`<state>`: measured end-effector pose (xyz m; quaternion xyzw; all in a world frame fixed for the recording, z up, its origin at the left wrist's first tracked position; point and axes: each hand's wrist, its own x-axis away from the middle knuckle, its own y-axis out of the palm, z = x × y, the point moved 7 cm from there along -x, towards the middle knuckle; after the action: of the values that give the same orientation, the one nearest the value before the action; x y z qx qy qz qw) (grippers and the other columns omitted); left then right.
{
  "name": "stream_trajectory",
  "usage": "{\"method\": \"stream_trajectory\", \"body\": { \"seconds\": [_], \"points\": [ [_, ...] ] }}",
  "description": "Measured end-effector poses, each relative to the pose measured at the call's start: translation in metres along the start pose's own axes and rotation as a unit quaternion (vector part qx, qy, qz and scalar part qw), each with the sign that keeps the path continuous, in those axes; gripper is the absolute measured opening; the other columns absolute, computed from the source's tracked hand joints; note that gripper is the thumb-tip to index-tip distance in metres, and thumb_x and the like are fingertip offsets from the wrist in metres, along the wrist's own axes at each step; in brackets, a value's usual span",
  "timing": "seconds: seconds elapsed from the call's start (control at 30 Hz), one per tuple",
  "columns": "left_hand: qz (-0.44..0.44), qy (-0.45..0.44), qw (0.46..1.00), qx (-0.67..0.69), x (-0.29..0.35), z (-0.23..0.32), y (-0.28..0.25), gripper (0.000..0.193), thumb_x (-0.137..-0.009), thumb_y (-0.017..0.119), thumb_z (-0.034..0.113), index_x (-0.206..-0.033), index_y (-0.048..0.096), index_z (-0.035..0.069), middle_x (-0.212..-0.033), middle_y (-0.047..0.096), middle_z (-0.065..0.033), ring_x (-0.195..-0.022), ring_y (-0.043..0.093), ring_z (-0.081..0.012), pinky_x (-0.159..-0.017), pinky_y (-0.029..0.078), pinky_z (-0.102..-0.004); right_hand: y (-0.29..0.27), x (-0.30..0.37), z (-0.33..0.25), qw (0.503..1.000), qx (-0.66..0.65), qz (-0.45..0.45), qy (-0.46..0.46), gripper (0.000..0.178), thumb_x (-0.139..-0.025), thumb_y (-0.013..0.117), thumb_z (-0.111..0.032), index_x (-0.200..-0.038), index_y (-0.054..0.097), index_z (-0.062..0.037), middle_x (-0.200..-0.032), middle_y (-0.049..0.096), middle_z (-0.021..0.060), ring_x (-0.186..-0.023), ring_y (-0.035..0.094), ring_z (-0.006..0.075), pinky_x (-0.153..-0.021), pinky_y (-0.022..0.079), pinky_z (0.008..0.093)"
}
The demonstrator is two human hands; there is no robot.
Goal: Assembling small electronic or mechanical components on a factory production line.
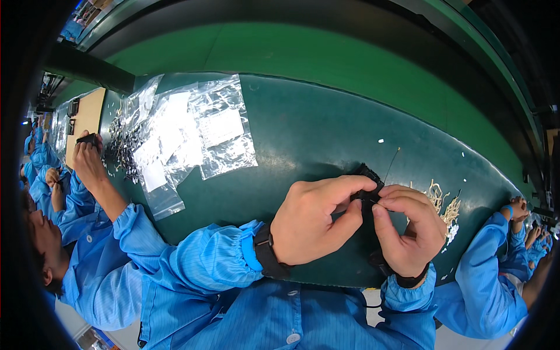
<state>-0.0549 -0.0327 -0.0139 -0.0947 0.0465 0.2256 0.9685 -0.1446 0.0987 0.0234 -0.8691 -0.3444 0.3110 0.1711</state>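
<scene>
A small black plastic part (368,173) is pinched between the thumb and forefinger of my left hand (312,219), above the dark green tabletop. My right hand (414,224) meets it from the right, its thumb and forefinger closed at the part's edge on a thin dark wire (391,164). The wire's free end sticks up beyond my fingertips and has a small gold-coloured tip. Fingers cover much of the black part and the wire's lower end.
Beige wire bundles (448,204) lie right of my hands, with small white bits nearby. Clear plastic bags (224,131) and loose black pieces (122,143) are at left. A co-worker's hand (87,154) holds a black part over a tan board (88,114); another person sits at right.
</scene>
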Motion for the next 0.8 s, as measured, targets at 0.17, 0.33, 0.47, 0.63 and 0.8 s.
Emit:
{"method": "stream_trajectory", "body": {
  "seconds": [0.17, 0.33, 0.47, 0.63, 0.8],
  "points": [
    [0.008, 0.011, 1.0, -0.007, -0.0006, 0.0008, -0.0011, 0.032, -0.086, 0.065, -0.006, -0.117, 0.07, 0.001, -0.061, 0.06, -0.0046, -0.054, 0.054, -0.004, -0.052, 0.043, -0.0228, 0.0013, -0.0011, -0.0008, 1.0, 0.007, 0.006, -0.007, 0.025, -0.074, 0.08, 0.009, -0.096, 0.069, 0.0008, -0.093, 0.073, 0.0174, -0.088, 0.074, 0.03, -0.078, 0.06, 0.0353],
    [0.006, 0.008, 1.0, -0.009, 0.0, 0.0013, -0.0027, 0.033, -0.086, 0.065, -0.006, -0.118, 0.07, 0.001, -0.06, 0.06, -0.0049, -0.053, 0.053, -0.0044, -0.052, 0.043, -0.0224, 0.0025, -0.0023, -0.0035, 1.0, 0.015, 0.0, -0.023, 0.025, -0.074, 0.079, 0.01, -0.095, 0.069, 0.0005, -0.091, 0.073, 0.0156, -0.088, 0.074, 0.0301, -0.078, 0.06, 0.0362],
    [0.0, -0.002, 1.0, -0.013, -0.0007, 0.0012, -0.0016, 0.033, -0.086, 0.065, -0.006, -0.118, 0.07, 0.001, -0.06, 0.059, -0.0044, -0.052, 0.052, -0.0041, -0.051, 0.041, -0.0221, 0.002, -0.0027, -0.0031, 1.0, 0.019, -0.003, -0.022, 0.025, -0.074, 0.079, 0.01, -0.094, 0.07, 0.0004, -0.09, 0.073, 0.0153, -0.088, 0.074, 0.0301, -0.078, 0.06, 0.0363],
    [0.005, -0.006, 1.0, -0.007, -0.0002, -0.0003, -0.0014, 0.033, -0.086, 0.064, -0.006, -0.118, 0.07, 0.001, -0.059, 0.058, -0.0041, -0.052, 0.051, -0.0035, -0.051, 0.041, -0.0221, 0.0026, -0.0034, -0.0034, 0.999, 0.025, -0.006, -0.021, 0.025, -0.072, 0.078, 0.011, -0.094, 0.07, 0.0004, -0.09, 0.073, 0.0151, -0.087, 0.074, 0.0303, -0.077, 0.06, 0.0362],
    [-0.001, -0.01, 1.0, -0.015, -0.0006, 0.0023, -0.0032, 0.034, -0.086, 0.064, -0.006, -0.118, 0.07, 0.001, -0.06, 0.059, -0.0044, -0.052, 0.052, -0.0032, -0.051, 0.041, -0.0217, 0.0032, -0.004, -0.0045, 0.999, 0.033, -0.005, -0.03, 0.025, -0.072, 0.078, 0.011, -0.093, 0.07, 0.0005, -0.089, 0.072, 0.0151, -0.087, 0.074, 0.0305, -0.076, 0.06, 0.0359]
  ]
}}
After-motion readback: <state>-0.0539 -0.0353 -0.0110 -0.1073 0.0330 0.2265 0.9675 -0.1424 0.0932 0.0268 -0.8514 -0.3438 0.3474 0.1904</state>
